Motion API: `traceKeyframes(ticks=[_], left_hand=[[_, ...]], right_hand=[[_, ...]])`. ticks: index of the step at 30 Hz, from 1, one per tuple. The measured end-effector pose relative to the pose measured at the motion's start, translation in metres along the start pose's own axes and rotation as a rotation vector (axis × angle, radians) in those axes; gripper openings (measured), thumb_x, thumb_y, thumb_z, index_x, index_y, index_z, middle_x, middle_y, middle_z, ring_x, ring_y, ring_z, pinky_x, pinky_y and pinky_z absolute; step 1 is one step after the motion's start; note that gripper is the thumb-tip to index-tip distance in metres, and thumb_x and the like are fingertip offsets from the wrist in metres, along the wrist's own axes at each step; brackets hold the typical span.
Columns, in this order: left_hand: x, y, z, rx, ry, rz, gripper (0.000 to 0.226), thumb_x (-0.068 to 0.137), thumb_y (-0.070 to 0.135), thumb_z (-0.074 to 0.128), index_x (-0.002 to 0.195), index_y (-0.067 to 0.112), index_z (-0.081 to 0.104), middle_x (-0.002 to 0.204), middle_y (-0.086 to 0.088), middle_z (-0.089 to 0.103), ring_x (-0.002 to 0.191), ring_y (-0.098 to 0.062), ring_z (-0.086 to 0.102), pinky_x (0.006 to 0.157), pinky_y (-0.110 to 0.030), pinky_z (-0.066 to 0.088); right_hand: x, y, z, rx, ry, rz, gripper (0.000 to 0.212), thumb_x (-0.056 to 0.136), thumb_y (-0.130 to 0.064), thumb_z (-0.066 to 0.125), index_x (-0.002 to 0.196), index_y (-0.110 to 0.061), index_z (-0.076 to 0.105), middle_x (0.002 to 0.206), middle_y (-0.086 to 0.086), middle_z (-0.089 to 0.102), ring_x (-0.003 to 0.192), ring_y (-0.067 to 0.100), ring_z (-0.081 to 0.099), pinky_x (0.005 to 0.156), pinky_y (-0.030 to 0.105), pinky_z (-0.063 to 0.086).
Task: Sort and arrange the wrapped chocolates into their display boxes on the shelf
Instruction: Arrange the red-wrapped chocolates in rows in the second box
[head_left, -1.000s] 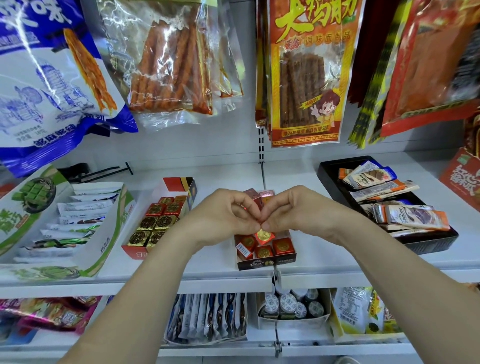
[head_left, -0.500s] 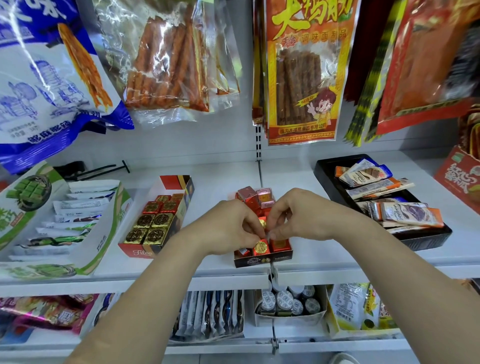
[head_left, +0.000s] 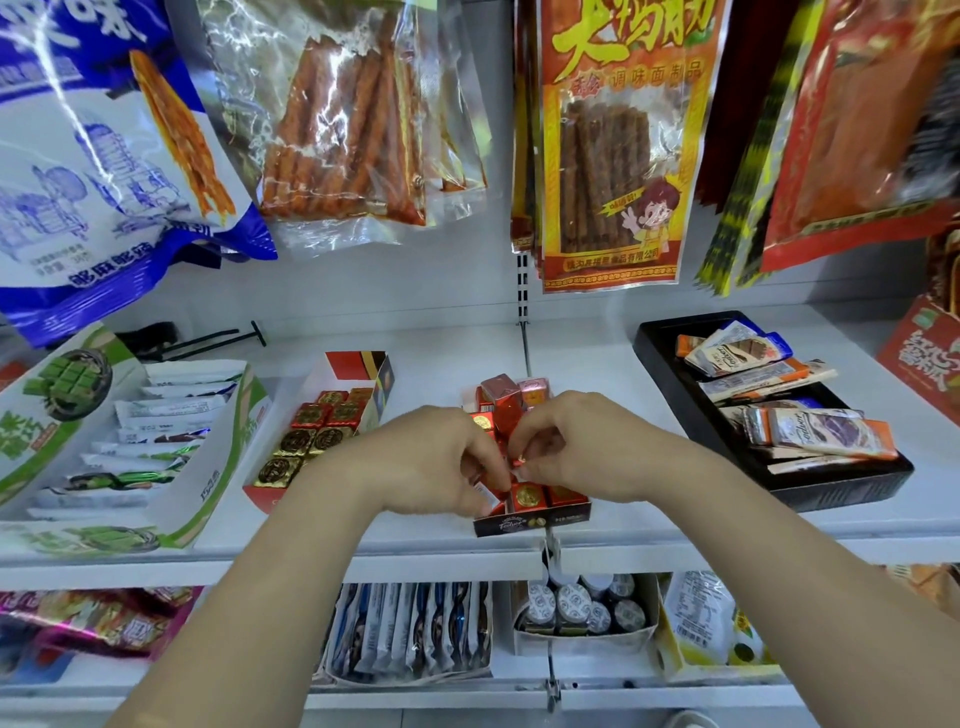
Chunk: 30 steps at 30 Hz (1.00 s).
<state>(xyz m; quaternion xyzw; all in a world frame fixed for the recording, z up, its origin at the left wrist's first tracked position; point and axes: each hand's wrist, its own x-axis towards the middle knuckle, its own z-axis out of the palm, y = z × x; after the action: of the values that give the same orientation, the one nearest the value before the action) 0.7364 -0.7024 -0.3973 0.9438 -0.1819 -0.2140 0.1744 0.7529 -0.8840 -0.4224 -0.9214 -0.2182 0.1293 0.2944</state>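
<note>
A small dark display box (head_left: 532, 522) stands at the shelf's front edge, filled with red wrapped chocolates bearing gold seals. Both hands are over it with fingers curled. My left hand (head_left: 436, 460) pinches a red chocolate (head_left: 488, 493) at the box's front left. My right hand (head_left: 576, 447) pinches a red chocolate (head_left: 519, 461) just above the front row. Several red and pink chocolates (head_left: 506, 397) are piled at the back of the box. To the left, a red and white display box (head_left: 332, 431) holds rows of red and gold-on-black chocolates.
A green and white carton of sachets (head_left: 130, 447) lies at far left. A black tray of chocolate bars (head_left: 769, 410) sits to the right. Snack bags hang above. The lower shelf holds packets and small bottles (head_left: 571, 608).
Both hands have lowered from above the dark box into its front row, carrying the chocolates down with them. The view has shifted slightly downward.
</note>
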Motion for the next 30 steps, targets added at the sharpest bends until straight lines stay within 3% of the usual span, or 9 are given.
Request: traceKeyframes(ticks=[5, 11, 13, 16, 21, 23, 26, 30], left_hand=[[0.003, -0.001, 0.005, 0.027, -0.024, -0.003, 0.018, 0.082, 0.031, 0.073, 0.099, 0.036, 0.072, 0.106, 0.003, 0.065, 0.099, -0.013, 0.058, 0.091, -0.036, 0.049], [0.004, -0.004, 0.007, 0.004, -0.01, 0.003, 0.019, 0.086, 0.032, 0.068, 0.105, 0.031, 0.071, 0.095, 0.013, 0.057, 0.086, -0.001, 0.05, 0.074, -0.011, 0.04], [0.005, -0.004, 0.007, 0.02, -0.018, -0.001, 0.021, 0.086, 0.033, 0.069, 0.107, 0.03, 0.07, 0.1, 0.008, 0.058, 0.092, -0.006, 0.051, 0.081, -0.019, 0.044], [0.005, -0.004, 0.007, 0.045, -0.02, -0.011, 0.023, 0.086, 0.033, 0.068, 0.109, 0.03, 0.07, 0.106, 0.004, 0.059, 0.099, -0.013, 0.053, 0.091, -0.03, 0.046], [0.004, -0.008, 0.005, -0.075, 0.104, 0.022, 0.019, 0.092, 0.03, 0.061, 0.109, 0.025, 0.069, 0.097, 0.011, 0.059, 0.085, -0.001, 0.052, 0.074, -0.013, 0.041], [0.0, -0.015, 0.0, -0.187, 0.199, 0.007, 0.018, 0.094, 0.029, 0.058, 0.107, 0.025, 0.069, 0.099, 0.013, 0.064, 0.088, 0.0, 0.057, 0.074, -0.01, 0.041], [-0.005, -0.027, -0.006, -0.321, 0.294, -0.033, 0.014, 0.093, 0.028, 0.059, 0.102, 0.027, 0.07, 0.087, 0.014, 0.068, 0.072, 0.005, 0.06, 0.064, -0.01, 0.042], [-0.008, -0.035, -0.005, -0.414, 0.364, -0.059, 0.012, 0.091, 0.026, 0.063, 0.098, 0.028, 0.072, 0.082, 0.015, 0.07, 0.066, 0.007, 0.061, 0.056, -0.006, 0.042]], right_hand=[[0.001, -0.002, -0.002, 0.03, 0.005, 0.009, 0.016, 0.087, -0.02, 0.065, 0.1, -0.025, 0.072, 0.085, -0.015, 0.064, 0.083, 0.002, 0.06, 0.077, 0.019, 0.049], [0.0, 0.001, -0.002, 0.131, -0.044, 0.029, 0.016, 0.082, -0.017, 0.069, 0.096, -0.027, 0.071, 0.09, -0.008, 0.071, 0.087, 0.004, 0.065, 0.085, 0.028, 0.055], [0.0, 0.0, 0.0, 0.121, -0.072, 0.03, 0.015, 0.082, -0.016, 0.07, 0.091, -0.027, 0.071, 0.09, -0.009, 0.071, 0.087, 0.004, 0.066, 0.085, 0.028, 0.055], [0.0, -0.001, 0.001, 0.054, -0.085, 0.027, 0.011, 0.085, -0.017, 0.067, 0.09, -0.025, 0.073, 0.092, -0.01, 0.071, 0.088, 0.004, 0.065, 0.083, 0.023, 0.053], [0.003, -0.003, 0.001, -0.008, 0.02, 0.057, 0.012, 0.087, -0.019, 0.063, 0.089, -0.023, 0.074, 0.083, -0.012, 0.066, 0.085, 0.007, 0.062, 0.072, 0.017, 0.049], [0.006, -0.003, 0.003, -0.001, 0.049, 0.091, 0.007, 0.085, -0.024, 0.067, 0.084, -0.023, 0.075, 0.081, -0.011, 0.067, 0.083, 0.009, 0.062, 0.071, 0.019, 0.05], [0.011, -0.009, 0.01, -0.098, 0.051, 0.141, 0.018, 0.08, -0.04, 0.07, 0.079, -0.023, 0.074, 0.081, -0.006, 0.068, 0.079, 0.011, 0.062, 0.07, 0.026, 0.052], [0.016, -0.026, 0.021, -0.327, 0.045, 0.171, 0.033, 0.073, -0.05, 0.07, 0.063, -0.024, 0.054, 0.069, -0.006, 0.056, 0.069, 0.014, 0.056, 0.058, 0.026, 0.044]])
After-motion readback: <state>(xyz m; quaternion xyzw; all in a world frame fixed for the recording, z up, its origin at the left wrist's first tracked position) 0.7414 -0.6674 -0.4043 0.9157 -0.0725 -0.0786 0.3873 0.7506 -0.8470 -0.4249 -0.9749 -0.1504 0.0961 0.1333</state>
